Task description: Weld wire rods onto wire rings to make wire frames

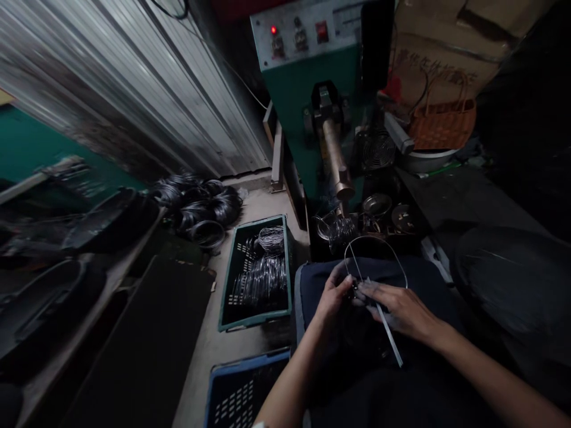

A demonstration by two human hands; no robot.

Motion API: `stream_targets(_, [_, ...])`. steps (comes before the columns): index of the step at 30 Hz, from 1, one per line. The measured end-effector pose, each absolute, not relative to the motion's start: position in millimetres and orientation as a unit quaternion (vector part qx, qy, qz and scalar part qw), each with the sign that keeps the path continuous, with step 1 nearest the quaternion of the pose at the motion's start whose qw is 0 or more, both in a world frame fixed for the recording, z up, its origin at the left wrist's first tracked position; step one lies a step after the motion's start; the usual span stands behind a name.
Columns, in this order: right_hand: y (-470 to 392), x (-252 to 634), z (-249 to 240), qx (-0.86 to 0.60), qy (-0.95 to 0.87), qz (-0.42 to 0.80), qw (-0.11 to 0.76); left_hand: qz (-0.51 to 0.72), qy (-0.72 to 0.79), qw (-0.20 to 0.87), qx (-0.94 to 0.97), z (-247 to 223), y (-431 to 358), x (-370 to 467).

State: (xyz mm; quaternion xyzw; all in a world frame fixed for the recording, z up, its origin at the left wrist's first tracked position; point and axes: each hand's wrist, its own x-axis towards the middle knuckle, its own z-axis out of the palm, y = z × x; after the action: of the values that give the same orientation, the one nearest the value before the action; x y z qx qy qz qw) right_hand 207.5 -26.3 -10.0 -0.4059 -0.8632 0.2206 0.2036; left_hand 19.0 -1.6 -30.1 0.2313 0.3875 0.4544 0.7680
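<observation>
Head view: I am bending both hands in over a dark blue cloth (320, 274) spread across my lap. Beyond my left forearm, an upright-sided green plastic crate (254, 324) is standing on the floor, and it is holding a row of shiny thin wire rings (261, 282) packed on edge, with a paler bundle of wire (271, 239) lying at its far end. Nearer me, a blue-rimmed plastic crate (250, 362) with slotted walls is showing only in part; I cannot tell what it is holding. At far right, a white round basin (428, 162) is sitting beneath an orange-brown woven basket (444, 126). Dark coils of wire (196, 205) are lying on the floor past the green crate.

My left hand (333, 292) is narrowing thumb against fingers, pinching the near side of a thin silvery wire hoop (376, 237), which is arching up in front of both hands. My right hand (397, 304) is lying palm down, fingers reaching toward the left fingertips, and it is gripping a bundle of straight thin metal rods (389, 336) that are slanting out below it toward me. The hoop is standing just before a copper-coloured metal arm (335, 154) on a green metal machine (285, 89).
</observation>
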Motion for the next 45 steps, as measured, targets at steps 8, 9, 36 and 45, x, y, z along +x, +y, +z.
stream_targets(8, [-20, 211, -11, -0.406, -0.858, 0.258, 0.181, 0.445, 0.351, 0.798, 0.206, -41, 9, 15])
stream_targets(9, [-20, 212, -11, -0.408, -0.856, 0.264, 0.180, 0.445, 0.339, 0.804, 0.201, -41, 10, 15])
stream_targets(36, [15, 219, 25, -0.388, -0.856, 0.273, 0.204, 0.506, 0.356, 0.745, 0.249, -7, 35, 23])
stream_targets(45, [24, 220, 38, -0.379, -0.862, 0.268, 0.204, 0.527, 0.352, 0.742, 0.218, 4, 41, 27])
